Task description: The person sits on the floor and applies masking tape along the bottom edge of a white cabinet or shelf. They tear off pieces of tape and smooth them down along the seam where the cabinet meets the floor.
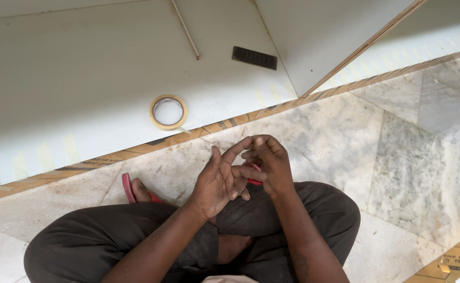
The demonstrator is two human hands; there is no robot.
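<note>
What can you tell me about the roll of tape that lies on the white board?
The roll of masking tape is a beige ring with an open, round core. It lies flat on the white board, near the board's wooden edge. A short loose end sticks out at its lower right. Nothing else touches it; both hands are apart from it.
</note>
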